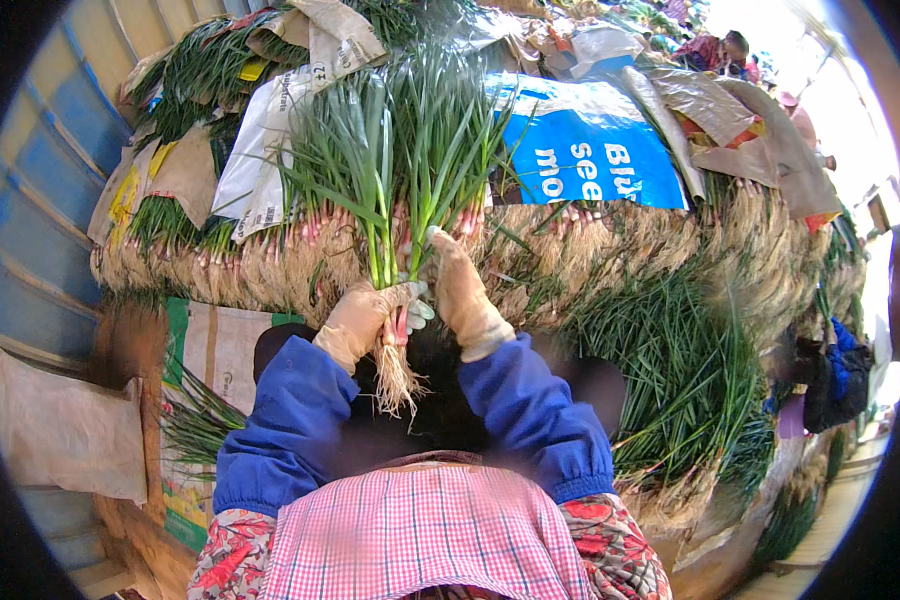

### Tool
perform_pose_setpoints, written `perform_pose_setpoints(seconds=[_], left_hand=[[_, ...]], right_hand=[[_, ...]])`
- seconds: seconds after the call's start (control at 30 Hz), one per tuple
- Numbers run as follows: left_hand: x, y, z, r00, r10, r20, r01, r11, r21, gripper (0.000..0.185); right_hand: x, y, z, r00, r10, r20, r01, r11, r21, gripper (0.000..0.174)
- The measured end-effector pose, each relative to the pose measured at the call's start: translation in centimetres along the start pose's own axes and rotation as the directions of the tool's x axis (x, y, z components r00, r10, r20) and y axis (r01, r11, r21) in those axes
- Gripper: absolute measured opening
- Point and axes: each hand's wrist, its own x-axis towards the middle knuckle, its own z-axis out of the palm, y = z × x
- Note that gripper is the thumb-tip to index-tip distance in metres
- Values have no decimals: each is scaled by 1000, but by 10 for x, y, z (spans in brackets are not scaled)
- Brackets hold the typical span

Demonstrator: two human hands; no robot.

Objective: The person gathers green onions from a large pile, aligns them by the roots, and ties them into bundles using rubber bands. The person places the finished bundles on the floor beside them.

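Note:
My left hand (360,319), in a pale glove, is closed around several green plant stalks with reddish bases (396,326); their long pale roots (397,375) hang below the fist. My right hand (454,281), gloved too, is a little to the right and higher, its fingertips at another green stalk (420,244); whether it grips that stalk I cannot tell. Tall green leaves (450,127) rise above both hands, partly over the row of bundled plants behind. Glove fingertips of a greenish colour show beside the held stalks.
A long heap of rooted plants (270,274) runs across in front, partly covered by a blue plastic sack (592,142) and a white sack (259,150). Loose leafy plants (667,375) lie at the right. A wooden post (152,442) stands left. Other people (832,367) are at the far right.

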Motion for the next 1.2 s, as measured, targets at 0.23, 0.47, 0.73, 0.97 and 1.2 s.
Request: perform_pose_setpoints(seconds=[0.23, 0.47, 0.73, 0.97, 1.2], left_hand=[[-10, 26, -1, 997, 9, -77, -10, 1000, -19, 19], [-4, 28, -28, 942, 332, 39, -310, 912, -270, 26], [3, 17, -27, 976, 185, -116, -199, 973, -118, 26], [6, 18, -20, 983, 122, -138, -138, 984, -113, 21], [11, 14, -18, 989, 88, -118, -99, 991, -91, 19]], right_hand=[[-43, 6, -17, 905, -259, 339, 16, 815, 579, 33], [-40, 60, -95, 742, -205, 638, 627, -123, -769, 17], [-5, -46, 8, 948, -299, 110, 23, -283, -959, 31], [16, -30, -44, 869, -495, -13, 288, 526, -800, 25], [22, -45, -43, 891, -418, 180, 363, 416, -834, 31]])
